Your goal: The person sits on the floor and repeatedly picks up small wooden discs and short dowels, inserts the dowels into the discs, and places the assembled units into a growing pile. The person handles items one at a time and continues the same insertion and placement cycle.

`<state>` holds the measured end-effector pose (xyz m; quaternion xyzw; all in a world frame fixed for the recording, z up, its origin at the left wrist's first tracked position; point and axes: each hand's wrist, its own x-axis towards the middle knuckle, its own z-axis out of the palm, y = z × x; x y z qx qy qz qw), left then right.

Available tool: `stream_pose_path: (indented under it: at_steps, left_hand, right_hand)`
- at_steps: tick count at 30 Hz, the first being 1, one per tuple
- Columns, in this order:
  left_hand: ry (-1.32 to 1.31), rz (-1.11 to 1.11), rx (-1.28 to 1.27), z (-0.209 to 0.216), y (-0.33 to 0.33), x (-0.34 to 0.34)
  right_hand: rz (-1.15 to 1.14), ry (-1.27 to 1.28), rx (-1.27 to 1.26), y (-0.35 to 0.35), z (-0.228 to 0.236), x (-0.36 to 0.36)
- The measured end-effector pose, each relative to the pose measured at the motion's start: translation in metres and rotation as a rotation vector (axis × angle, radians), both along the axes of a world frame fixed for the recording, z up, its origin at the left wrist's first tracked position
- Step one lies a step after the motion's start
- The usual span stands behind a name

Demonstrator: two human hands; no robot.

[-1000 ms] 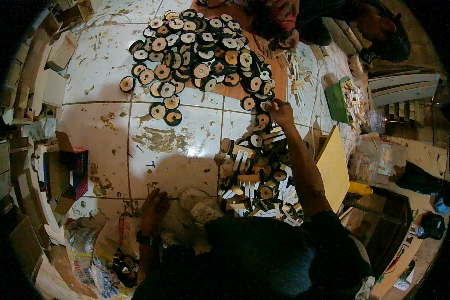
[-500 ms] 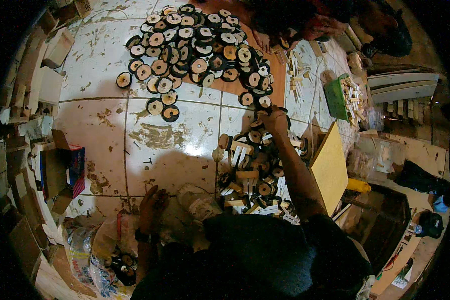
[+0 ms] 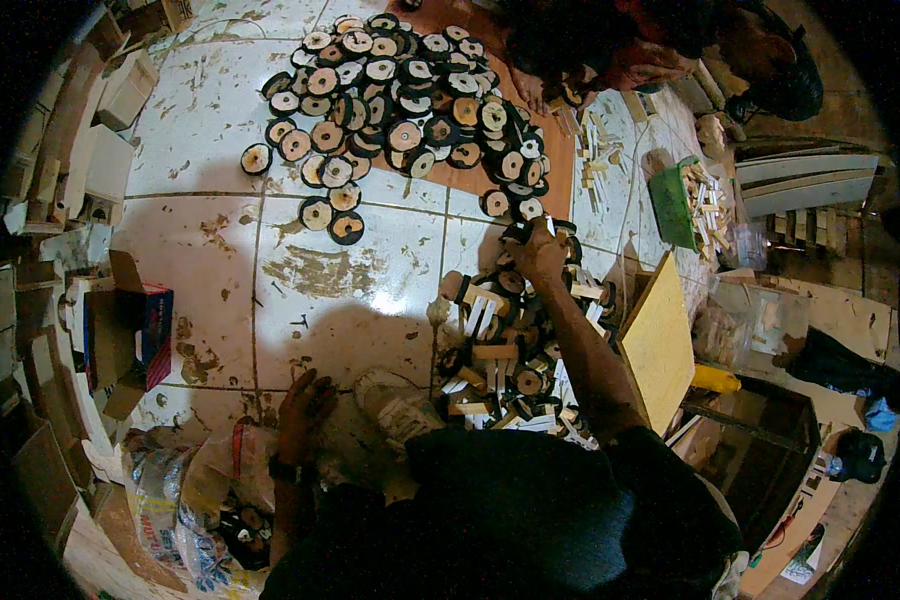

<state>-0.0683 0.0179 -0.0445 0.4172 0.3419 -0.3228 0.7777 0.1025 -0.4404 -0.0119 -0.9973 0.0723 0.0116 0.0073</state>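
My right hand (image 3: pixel 542 254) reaches forward to the far end of a heap of small wooden assemblies with wheels (image 3: pixel 492 352). Its fingers are closed, and a small white tip shows at them; the rest of what they hold is hidden. Just beyond the hand are black-rimmed wooden wheels (image 3: pixel 528 208), at the near end of a large spread of wooden discs with dark edges (image 3: pixel 405 135). My left hand (image 3: pixel 308 402) hangs low over the tiles beside my shoe (image 3: pixel 394 404), with its fingers stretched out and holding nothing.
A plastic bag (image 3: pixel 175 510) with wheels inside lies by my left forearm. An opened cardboard box (image 3: pixel 128 335) stands at left. To the right are a yellow board (image 3: pixel 660 345) and a green basket of wooden sticks (image 3: pixel 674 205). Another person (image 3: pixel 610 50) leans in at the far side.
My right hand has drawn slightly back toward me, and a white tip now shows at its fingers. The left hand has barely moved. The view has shifted slightly.
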Motion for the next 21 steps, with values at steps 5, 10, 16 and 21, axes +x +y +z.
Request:
stream_pose_path:
  at_steps: [5,10,16,21]
  left_hand:
    - [-0.038,0.122,-0.156,-0.016,0.004,-0.01]
    - [-0.044,0.069,-0.109,-0.025,0.007,-0.013]
    - [-0.092,0.023,-0.055,-0.027,0.006,-0.012]
    - [0.015,0.141,-0.086,-0.032,0.004,-0.018]
  right_hand:
    - [-0.127,-0.025,0.407,0.001,0.012,0.009]
    - [-0.217,-0.12,0.783,0.008,0.047,0.051]
    - [-0.164,-0.078,1.408,0.037,0.078,0.164]
    - [-0.173,-0.105,1.155,0.089,0.062,0.269]
